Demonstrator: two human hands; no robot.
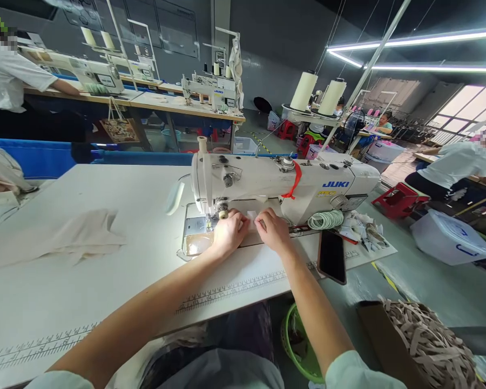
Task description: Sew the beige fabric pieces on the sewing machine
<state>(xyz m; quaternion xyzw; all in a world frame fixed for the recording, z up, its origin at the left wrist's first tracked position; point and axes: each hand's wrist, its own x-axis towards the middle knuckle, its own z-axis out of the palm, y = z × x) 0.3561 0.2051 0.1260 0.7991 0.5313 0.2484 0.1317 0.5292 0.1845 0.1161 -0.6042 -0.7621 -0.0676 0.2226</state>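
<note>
Under the arm of a white sewing machine (259, 175), my left hand (229, 232) and my right hand (272, 227) face each other, a short gap apart. Between their fingertips stretches a small pale piece of fabric (251, 217), pinched from both sides. My left hand is just right of the needle and presser foot (209, 220). A beige piece of cloth (87, 235) lies crumpled on the white table (146, 292), well to the left of my hands.
Right of my hands lie a coil of pale green cord (326, 219), a phone (332, 256) and fabric scraps (364, 229). A green basket (302, 343) stands below the table edge, near a box of fabric strips (429, 335). Co-workers sit at left and right.
</note>
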